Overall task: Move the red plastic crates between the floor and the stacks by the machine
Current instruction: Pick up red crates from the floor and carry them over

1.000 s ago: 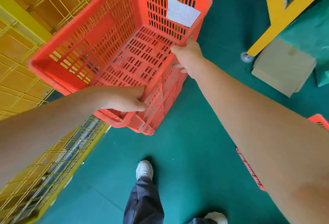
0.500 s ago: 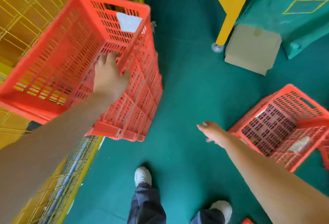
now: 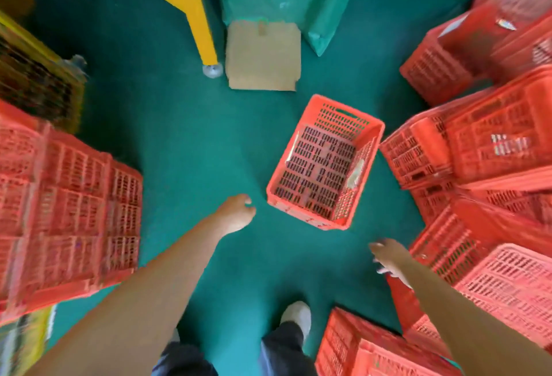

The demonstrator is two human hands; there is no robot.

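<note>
Head view, looking straight down: both my hands are empty and well apart, neither touching anything. My left hand point(image 3: 236, 214) hangs loosely curled at about 9 o'clock of the single red crate point(image 3: 325, 163), just beside its near-left corner; my right hand point(image 3: 388, 259), fingers spread, is near the crates at 5 o'clock of it. That crate stands upright and open-topped on the green floor point(image 3: 179, 143), apart from the others, which I judge leaves room to reach both of its short ends. Its long axis runs from about 7 o'clock to 1 o'clock, and the cut-out handle end points away from me towards the flat cardboard point(image 3: 263, 56) and the yellow frame leg point(image 3: 197, 17). A stack of crates point(image 3: 68, 211) rises at the left edge; tilted crates point(image 3: 493, 148) crowd the right, too blurred to count. I judge my arms are spread to take this crate next.
</note>
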